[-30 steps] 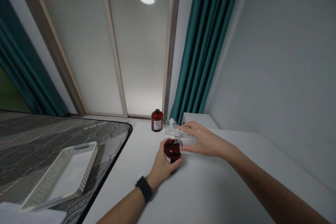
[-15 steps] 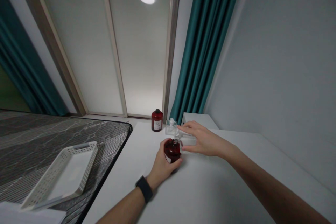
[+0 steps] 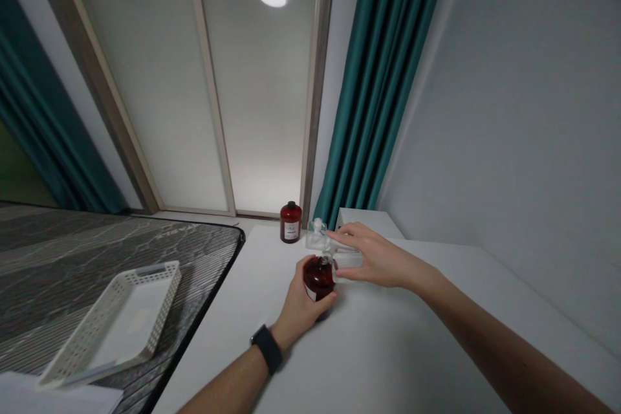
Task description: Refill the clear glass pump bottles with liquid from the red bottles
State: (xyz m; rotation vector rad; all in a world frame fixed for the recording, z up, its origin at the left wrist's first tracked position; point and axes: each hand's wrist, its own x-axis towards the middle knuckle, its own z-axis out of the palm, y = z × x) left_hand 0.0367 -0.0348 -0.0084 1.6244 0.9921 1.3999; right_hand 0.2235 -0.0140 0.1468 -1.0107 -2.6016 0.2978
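Left edge of frame: teal curtain [image 3: 48, 116], first of two. Lower left: one white basket [image 3: 163, 310]. Below centre I count two red bottles. The capped bottle [image 3: 290, 223] stands upright at the back of the white table [image 3: 407, 362]. Left hand [image 3: 297, 307], black watch [image 3: 266, 349] at its wrist, has fingers and thumb wrapped firmly round the uncapped bottle [image 3: 317, 278], nearer me, just below centre. Behind it, one clear piece [image 3: 317, 237] with a rounded top. Right hand [image 3: 377, 259], right of centre: thumb and fingers parted by a container's width, gripping one clear container [image 3: 350, 260] tipped sideways at the uncapped bottle's neck; contact there, I can't tell. Second curtain [image 3: 383, 77] upper right of centre.
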